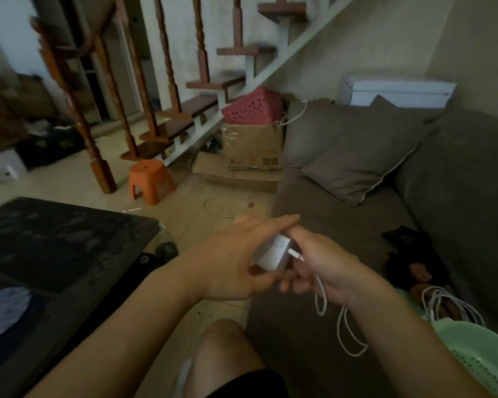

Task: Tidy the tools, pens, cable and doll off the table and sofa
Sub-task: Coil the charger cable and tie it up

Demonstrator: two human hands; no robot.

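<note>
Dim living room, kinda blurry: stairs [202, 90] at the back, a grey-brown sofa [308, 360] on the right and a dark table [55, 239] on the left, cut off by the frame edge.

Both hands are out over the front edge of the sofa seat. The left hand [230, 262] has a white charger block [272, 254] pinched, top finger lying straight across it, and the thumb side is mostly hidden. The right hand [331, 271] has its fingers curled round the plug end of the white cable [317, 294], thumb up on the block.

The cable droops in loops to the seat and bunches by a green basket [477, 349], which is cropped at the corner. Next to that is a dark shape, probably the doll [416, 272], too murky to tell and half hidden behind the basket.
</note>
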